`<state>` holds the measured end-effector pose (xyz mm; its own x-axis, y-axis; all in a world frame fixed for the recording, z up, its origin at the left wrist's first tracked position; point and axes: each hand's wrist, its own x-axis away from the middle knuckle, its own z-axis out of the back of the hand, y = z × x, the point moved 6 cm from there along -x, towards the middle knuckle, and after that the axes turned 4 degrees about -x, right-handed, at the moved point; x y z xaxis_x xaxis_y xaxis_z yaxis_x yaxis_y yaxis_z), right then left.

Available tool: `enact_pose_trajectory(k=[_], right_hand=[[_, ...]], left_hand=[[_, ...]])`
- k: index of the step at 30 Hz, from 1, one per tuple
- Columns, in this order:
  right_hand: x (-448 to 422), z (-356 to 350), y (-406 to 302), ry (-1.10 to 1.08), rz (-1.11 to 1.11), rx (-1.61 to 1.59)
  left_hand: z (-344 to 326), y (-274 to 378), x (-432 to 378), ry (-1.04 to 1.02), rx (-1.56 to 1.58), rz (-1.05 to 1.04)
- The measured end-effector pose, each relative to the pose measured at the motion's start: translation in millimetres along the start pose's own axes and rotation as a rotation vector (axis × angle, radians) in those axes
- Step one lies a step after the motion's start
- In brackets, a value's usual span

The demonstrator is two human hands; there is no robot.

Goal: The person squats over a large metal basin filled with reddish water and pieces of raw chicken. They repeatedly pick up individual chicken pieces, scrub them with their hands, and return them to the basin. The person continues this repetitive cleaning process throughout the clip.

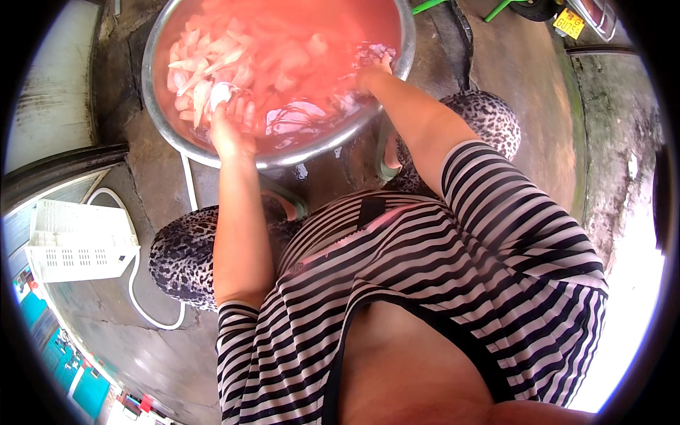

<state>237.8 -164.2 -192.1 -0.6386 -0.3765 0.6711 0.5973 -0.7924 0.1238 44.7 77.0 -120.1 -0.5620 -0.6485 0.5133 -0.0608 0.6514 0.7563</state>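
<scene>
A large round metal basin (319,147) holds reddish water with many pale, elongated pieces (204,66), perhaps fish or meat, heaped towards its left side. Just inside the near left rim, my left hand (231,125) is palm up at the water's surface, its fingers partly under water. A white piece (220,93) lies at its thumb; whether the hand grips it is unclear. My right hand (374,71) dips into the water by the right rim, with ripples around it. Its fingers are mostly hidden, so I cannot tell if it holds anything.
A white plastic basket (85,241) stands on the wet concrete floor (106,313) at the left, beside a curved white hose (135,287). A stained wall (611,122) runs along the right. At the upper right are green metal legs (496,10) and part of a vehicle with a yellow plate (568,23).
</scene>
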Motion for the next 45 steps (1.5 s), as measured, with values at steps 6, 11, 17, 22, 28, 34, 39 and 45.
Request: enact_pose_trajectory(k=[6, 11, 17, 22, 28, 34, 39, 45], right_hand=[[-32, -16, 8, 0.115, -0.103, 0.079], [-70, -28, -10, 0.022, 0.054, -0.269], [28, 80, -77, -0.172, 0.415, -0.662], [93, 140, -118, -0.014, 0.847, -0.504], [130, 177, -94, 0.101, 0.858, -0.906], [167, 144, -94, 0.131, 0.424, -1.904], [163, 126, -122, 0.033, 0.734, -1.887], [172, 123, -116, 0.063, 0.859, -1.846]], left_hand=[[-27, -12, 20, -0.128, -0.155, 0.122], [-33, -29, 14, -0.297, -0.641, 0.020], [-53, -17, 28, -0.368, -1.295, -0.599], [-68, 13, 46, -0.547, -0.898, -0.413], [-68, 27, 76, -0.575, -0.329, -0.079], [-69, 26, 99, -0.519, 0.013, 0.012], [-74, 25, 112, -0.537, -0.118, -0.060], [-75, 25, 108, -0.477, -0.234, -0.284]])
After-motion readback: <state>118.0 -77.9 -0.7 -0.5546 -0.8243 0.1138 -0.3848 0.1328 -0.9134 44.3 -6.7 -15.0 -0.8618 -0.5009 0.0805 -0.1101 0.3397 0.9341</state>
